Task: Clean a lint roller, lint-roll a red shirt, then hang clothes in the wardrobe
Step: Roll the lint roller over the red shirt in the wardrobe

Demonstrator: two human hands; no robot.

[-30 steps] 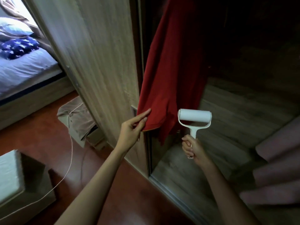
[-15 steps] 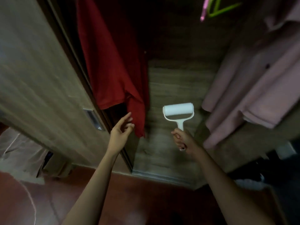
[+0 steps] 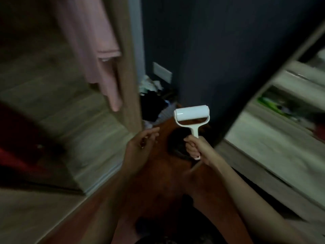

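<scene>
White lint roller: one, held upright in the right hand

Two hands in view. Right hand is fisted round the handle, roller head up, over the red-brown floor. Left hand is just beside it, fingers loose, holding nothing, clear of the roller. Behind: one heap of dark and white clothes by the wardrobe side panel. One pink garment hangs inside. Dark red blur at the left edge; can't tell if it's the shirt.

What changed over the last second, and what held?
The left hand released the red shirt and is now open, holding nothing. The view swung right, so the pink garment now sits at upper left. Unchanged: the right hand grips the lint roller by its handle, roller up.
</scene>
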